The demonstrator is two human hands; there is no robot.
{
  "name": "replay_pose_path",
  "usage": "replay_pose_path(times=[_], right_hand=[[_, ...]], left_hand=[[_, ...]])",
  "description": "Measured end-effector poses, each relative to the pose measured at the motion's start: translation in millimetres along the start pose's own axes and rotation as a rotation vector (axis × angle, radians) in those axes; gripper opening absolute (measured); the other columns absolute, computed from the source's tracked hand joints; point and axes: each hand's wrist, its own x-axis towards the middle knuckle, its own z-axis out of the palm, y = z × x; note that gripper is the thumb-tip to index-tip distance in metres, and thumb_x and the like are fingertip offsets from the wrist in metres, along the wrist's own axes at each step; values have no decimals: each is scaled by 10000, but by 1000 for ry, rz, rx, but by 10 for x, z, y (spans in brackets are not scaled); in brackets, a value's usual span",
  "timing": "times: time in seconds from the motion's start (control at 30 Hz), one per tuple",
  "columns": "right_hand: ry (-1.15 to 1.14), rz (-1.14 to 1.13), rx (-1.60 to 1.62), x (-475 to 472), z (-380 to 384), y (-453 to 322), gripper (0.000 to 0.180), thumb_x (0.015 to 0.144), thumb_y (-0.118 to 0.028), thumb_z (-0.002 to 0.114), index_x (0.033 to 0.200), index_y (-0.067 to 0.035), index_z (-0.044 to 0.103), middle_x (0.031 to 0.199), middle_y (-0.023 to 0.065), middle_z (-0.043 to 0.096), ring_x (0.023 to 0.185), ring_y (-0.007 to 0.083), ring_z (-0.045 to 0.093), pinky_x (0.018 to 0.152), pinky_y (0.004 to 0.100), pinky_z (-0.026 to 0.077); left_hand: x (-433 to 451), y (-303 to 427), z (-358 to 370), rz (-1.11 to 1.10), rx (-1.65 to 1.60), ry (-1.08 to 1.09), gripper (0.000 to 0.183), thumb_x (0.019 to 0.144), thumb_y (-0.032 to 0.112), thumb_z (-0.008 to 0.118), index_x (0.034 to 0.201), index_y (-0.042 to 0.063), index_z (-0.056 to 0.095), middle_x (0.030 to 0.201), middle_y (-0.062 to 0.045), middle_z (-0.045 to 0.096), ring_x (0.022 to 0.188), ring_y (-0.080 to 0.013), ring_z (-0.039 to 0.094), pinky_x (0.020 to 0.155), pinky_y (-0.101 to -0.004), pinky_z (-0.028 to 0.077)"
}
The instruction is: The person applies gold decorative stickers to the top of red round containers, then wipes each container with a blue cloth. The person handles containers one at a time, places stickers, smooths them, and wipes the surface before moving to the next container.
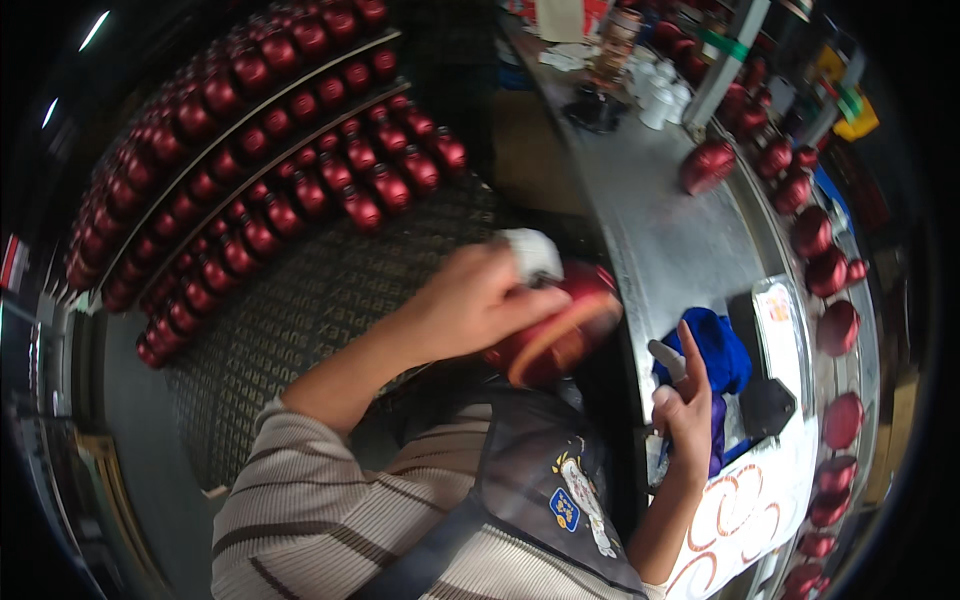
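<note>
My left hand [476, 300] is closed at the near side of a shiny red rounded vessel [581, 330], held in front of my apron. A curved orange band [562, 337] runs across the vessel's face. Against the fingers is a white piece [534, 253], too blurred to name. On the right, my right hand [686, 409] is raised over the bench edge, fingers apart and holding nothing visible. Pale covers sit on some of its fingertips. Just behind it lies a bunched blue cloth [716, 349]. A white sheet printed with orange-brown rings [739, 502] lies beside that wrist.
The metal bench [637, 195] carries a single red vessel [707, 166], white bottles [660, 97] and a dark stand [596, 109]. Red pieces line a rail [838, 328] along its far side. Racks of red vessels [247, 240] stand left, above a patterned floor mat [300, 330].
</note>
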Motion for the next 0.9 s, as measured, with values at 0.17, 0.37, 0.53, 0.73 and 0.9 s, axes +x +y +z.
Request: replay_pose_path(times=[0.17,0.37,0.53,0.73,0.9], right_hand=[[-10,-70,-128,13,-16,43,706,964,-335,623,1522,43,413,1071,168,748,373,65,436,360,220,338],[247,66,-137,-398,-194,20,614,958,-358,624,1469,-30,533,706,-24,604,444,10,336,436,205,193],[331,106,-201,-555,-197,-95,576,1013,-385,565,1492,-69,514,1101,84,744,491,10,383,461,186,252],[375,142,-241,-406,-76,-74,587,1010,-385,584,1479,-38,526,1079,83,748,492,20,398,464,202,271],[253,135,-238,-247,-41,-23,596,1015,-374,557,1500,-35,490,1079,125,762,396,44,437,372,208,298]], left_hand=[[-579,-918,-719,-227,456,597,312,923,305,738,951,7,649,861,-231,674,767,-430,672,664,-480,525],[-873,-2619,-1368,-486,774,712,348,931,274,721,904,-51,596,837,-286,669,804,-496,657,695,-548,517],[-891,-3538,-1572,-606,828,724,358,927,292,721,938,-46,602,858,-290,699,825,-490,685,726,-548,552],[-883,-3858,-1552,-678,796,693,351,932,279,708,959,-53,599,898,-304,700,856,-505,681,762,-557,554],[-956,-3993,-1572,-607,861,698,377,928,324,708,931,-40,614,869,-310,693,846,-501,680,740,-570,545]])
